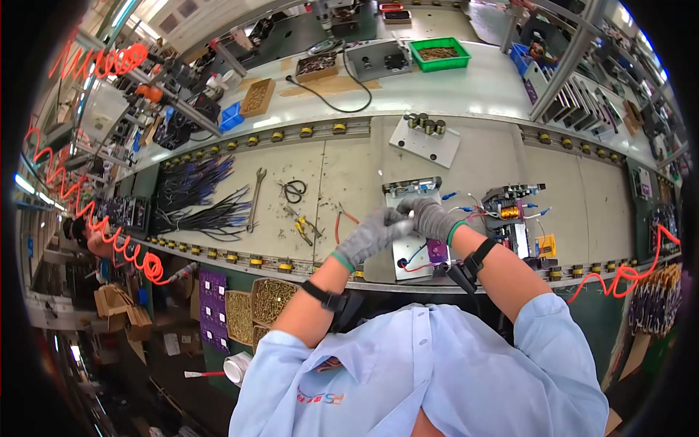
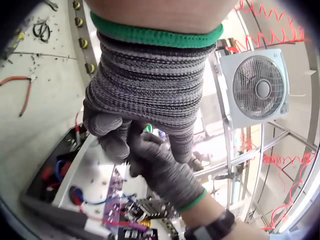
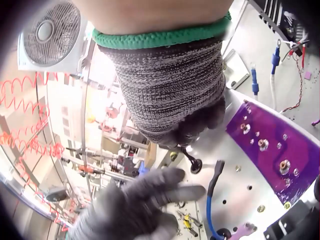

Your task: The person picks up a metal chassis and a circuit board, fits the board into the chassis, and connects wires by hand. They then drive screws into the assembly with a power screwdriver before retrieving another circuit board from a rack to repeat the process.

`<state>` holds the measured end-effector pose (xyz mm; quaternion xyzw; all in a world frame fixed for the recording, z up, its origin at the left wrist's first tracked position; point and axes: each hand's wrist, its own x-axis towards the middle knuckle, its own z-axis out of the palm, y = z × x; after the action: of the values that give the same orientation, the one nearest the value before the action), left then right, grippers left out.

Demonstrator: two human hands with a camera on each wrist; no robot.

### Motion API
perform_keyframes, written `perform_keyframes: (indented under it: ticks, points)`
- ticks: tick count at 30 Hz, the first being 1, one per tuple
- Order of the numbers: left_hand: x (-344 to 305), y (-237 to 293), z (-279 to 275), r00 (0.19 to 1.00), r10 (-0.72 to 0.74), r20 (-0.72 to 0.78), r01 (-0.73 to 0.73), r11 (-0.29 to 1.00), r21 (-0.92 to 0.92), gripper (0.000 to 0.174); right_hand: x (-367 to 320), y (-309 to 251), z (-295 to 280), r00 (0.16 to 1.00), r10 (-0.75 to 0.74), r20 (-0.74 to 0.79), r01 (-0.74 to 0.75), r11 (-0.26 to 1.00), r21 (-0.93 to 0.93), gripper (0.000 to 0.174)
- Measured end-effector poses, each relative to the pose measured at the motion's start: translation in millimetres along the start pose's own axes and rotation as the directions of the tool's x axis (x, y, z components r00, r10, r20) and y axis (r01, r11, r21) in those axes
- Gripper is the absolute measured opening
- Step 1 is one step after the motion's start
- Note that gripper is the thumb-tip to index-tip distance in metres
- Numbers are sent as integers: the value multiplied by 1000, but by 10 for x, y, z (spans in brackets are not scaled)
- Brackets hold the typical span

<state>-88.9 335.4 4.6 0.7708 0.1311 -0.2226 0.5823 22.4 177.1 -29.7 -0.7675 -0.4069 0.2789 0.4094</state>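
Both hands wear grey knit gloves with green cuffs and are close together over a white metal chassis [image 1: 402, 251]. My right hand [image 1: 435, 218] has curled fingers; in the right wrist view they pinch a short black cable [image 3: 187, 153] running to a black-ringed hole in the chassis. Beside it, my left hand [image 1: 375, 237] has its fingers extended, holding nothing visible, as the right wrist view shows [image 3: 150, 202]. A purple circuit board [image 3: 272, 150] is fixed on the chassis, with a black-sleeved blue wire [image 3: 210, 200] rising near it.
Right of the chassis stands an assembly with a copper coil [image 1: 510, 212] and blue-tipped wires. To the left lie yellow-handled pliers [image 1: 303, 227], red-handled pliers [image 1: 339, 224], a wrench [image 1: 256, 198] and bundled dark cables [image 1: 211, 211]. A plate with cylindrical parts [image 1: 437, 149] sits behind.
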Motion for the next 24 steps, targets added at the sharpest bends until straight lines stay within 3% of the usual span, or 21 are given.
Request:
perform_keyframes:
  ticks: [1,2,4,5,7,8,9,10,11,12,13,14,15,18,20,21,22,23,24]
  points:
    - [-2,-341,186,997,49,-52,-49,999,10,61,32,86,-54,995,101,-12,-102,988,-119,22]
    - [-75,-560,356,990,92,-110,-91,996,14,71,-11,131,-143,993,101,-67,-102,995,-21,16]
    - [-251,-421,592,990,142,24,-143,969,201,83,-47,395,-140,996,79,-33,-77,995,58,17]
    - [-335,-172,664,994,72,77,-91,954,287,66,-85,374,-155,996,80,-41,-77,995,62,17]
    - [-198,-386,730,995,77,69,-94,947,306,58,-282,316,-152,962,267,60,-273,954,122,20]
    - [-162,-396,741,995,84,49,-95,942,321,50,-365,273,-143,961,268,60,-274,954,119,20]
    - [-163,-428,666,984,162,-77,-150,978,145,38,-426,222,-126,973,229,35,-231,969,89,21]
    - [-142,-444,590,979,2,-205,-38,985,-171,39,-472,198,-102,982,190,6,-190,980,61,22]
    - [-102,-480,468,964,26,-263,-38,998,-42,39,-469,278,9,998,21,-62,-25,998,-57,21]
    - [-32,-507,371,947,58,-315,-32,996,86,38,-464,358,126,996,-42,-74,35,995,-88,17]
    - [32,-436,354,951,63,-303,-38,996,86,38,-454,214,127,999,-35,-34,31,991,-130,19]
    - [91,-327,365,962,97,-257,17,913,408,38,-453,38,95,1000,-24,3,24,984,-174,21]
    - [142,-257,394,972,120,-204,54,726,685,38,-455,-38,68,1000,-24,-17,20,979,-205,24]
    - [199,-323,418,959,130,-251,65,762,644,37,-561,-115,11,994,83,-73,-96,975,-198,32]
    - [177,-608,497,933,189,-308,52,773,632,37,-813,-280,-49,988,152,-2,-151,977,-149,35]
    - [170,-724,541,900,162,-404,132,782,609,37,-931,-314,-26,987,161,-5,-160,976,-146,35]
    - [182,-897,591,859,135,-494,208,789,578,38,-1062,-338,10,985,78,155,-17,932,-362,38]
    - [493,-1627,636,828,232,-510,4,908,419,37,-1191,-350,66,943,32,330,157,833,-530,41]
    - [445,-1540,678,832,228,-505,5,909,418,37,-1242,-235,170,916,22,401,238,774,-586,32]
